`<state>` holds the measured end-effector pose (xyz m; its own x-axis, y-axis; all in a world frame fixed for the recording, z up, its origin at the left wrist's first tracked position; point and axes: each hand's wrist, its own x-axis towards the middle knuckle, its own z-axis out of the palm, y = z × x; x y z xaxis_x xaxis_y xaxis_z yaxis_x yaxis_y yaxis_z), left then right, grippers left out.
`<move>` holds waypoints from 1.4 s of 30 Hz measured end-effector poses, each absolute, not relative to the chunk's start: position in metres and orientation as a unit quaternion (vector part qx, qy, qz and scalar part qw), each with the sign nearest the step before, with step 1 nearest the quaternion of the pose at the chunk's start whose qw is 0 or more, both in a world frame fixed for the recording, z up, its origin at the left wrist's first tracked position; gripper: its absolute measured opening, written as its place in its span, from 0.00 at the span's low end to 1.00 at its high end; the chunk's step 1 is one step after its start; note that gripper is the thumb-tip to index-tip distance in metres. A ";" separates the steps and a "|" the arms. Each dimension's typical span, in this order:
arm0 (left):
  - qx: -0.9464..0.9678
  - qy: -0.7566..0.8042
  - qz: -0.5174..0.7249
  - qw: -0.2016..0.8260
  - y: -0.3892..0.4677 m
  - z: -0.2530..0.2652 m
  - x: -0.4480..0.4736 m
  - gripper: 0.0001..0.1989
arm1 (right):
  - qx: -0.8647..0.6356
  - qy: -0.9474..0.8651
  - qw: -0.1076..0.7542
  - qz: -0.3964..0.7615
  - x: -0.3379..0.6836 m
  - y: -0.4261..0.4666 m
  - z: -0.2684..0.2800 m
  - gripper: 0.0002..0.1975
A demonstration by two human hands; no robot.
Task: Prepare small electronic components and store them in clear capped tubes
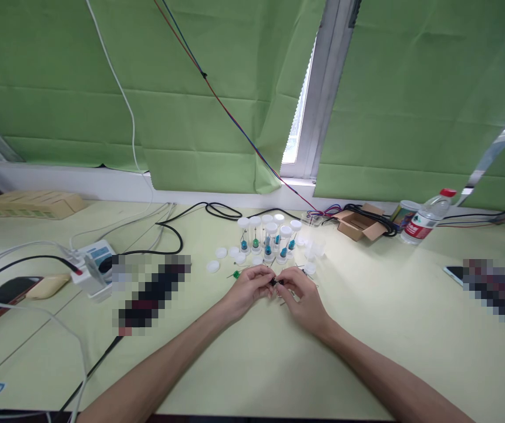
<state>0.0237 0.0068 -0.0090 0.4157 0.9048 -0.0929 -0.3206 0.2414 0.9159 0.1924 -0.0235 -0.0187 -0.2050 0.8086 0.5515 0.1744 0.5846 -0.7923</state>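
Black shows at our fingertips: a small piece (273,282), partly hidden, pinched by our left hand (249,286) and right hand (300,296), both curled nearly closed. Just beyond them stand capped vials (268,250); a green piece (236,274) lies just beside our left hand. Pale tabletop (252,358) spreads from our wrists to its near edge, and rightward too.

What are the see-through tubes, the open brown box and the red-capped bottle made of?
The tubes look like clear, smooth plastic, maybe glass: coloured pieces show through their walls. The open box seems to be dull cardboard: it's plain brown with thin flaps sticking out. The bottle is probably clear, shiny plastic: it's see-through above its red label.
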 end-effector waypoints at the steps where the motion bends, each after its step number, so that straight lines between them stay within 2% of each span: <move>1: 0.442 0.330 0.428 0.716 0.007 -0.009 0.024 0.10 | -0.345 -0.716 0.528 0.298 0.192 -0.023 -0.019 0.05; 19: 0.426 0.332 0.422 0.728 0.008 -0.013 0.022 0.11 | -0.375 -0.716 0.523 0.270 0.194 -0.021 -0.021 0.06; 42: 0.433 0.340 0.441 0.709 0.007 -0.011 0.023 0.12 | -0.381 -0.671 0.534 0.346 0.193 -0.017 -0.026 0.03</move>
<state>0.0234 0.0067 -0.0115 0.3801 0.9195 -0.1005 -0.3304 0.2365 0.9137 0.1934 -0.0172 -0.0257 -0.1401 0.8806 0.4527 0.1405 0.4703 -0.8713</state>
